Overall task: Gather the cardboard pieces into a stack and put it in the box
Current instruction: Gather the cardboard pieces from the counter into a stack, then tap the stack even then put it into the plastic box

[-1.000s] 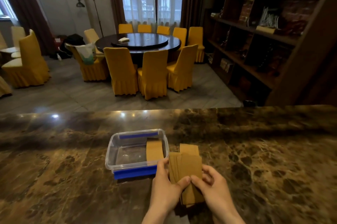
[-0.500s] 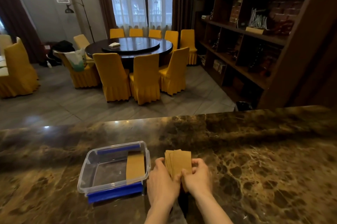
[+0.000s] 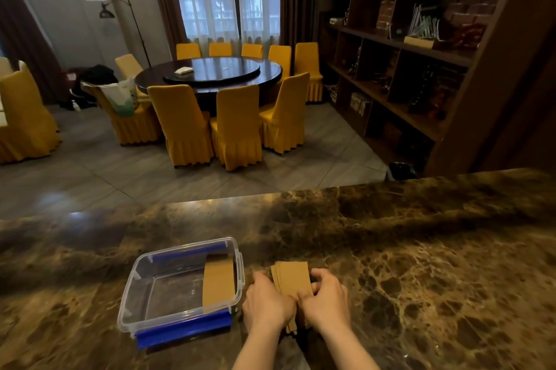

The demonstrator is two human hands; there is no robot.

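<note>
- Nearest, the left hand (image 3: 268,302) and right hand (image 3: 326,299) are curled toward each other with their thumbs almost meeting, and they press the cardboard stack (image 3: 291,279) between them from both sides.
- The stack lies on the marble counter (image 3: 421,264) under and between the two hands. Its far end sticks out past the fingertips and its near end pokes out below the wrists.
- Its far edges still fan slightly, so I judge the squaring-up nearly done but not finished.
- Just to the left of the left hand sits the clear box (image 3: 240,267) with blue clips, open on top. One cardboard piece (image 3: 219,279) already lies inside along the wall closest to the hands.
- What is left, as I read it: lift the gathered stack and set it in the box. No loose pieces show elsewhere on the counter.
- Against the earlier frames: a second ago the pieces were splayed wider, one jutting out beyond the rest, and the hands gripped only their near end. Now both hands sit further up and closer in, and the pile is tighter.
- The box keeps its single piece throughout.
- The view also shifts, so the box sits further to the left.
</note>
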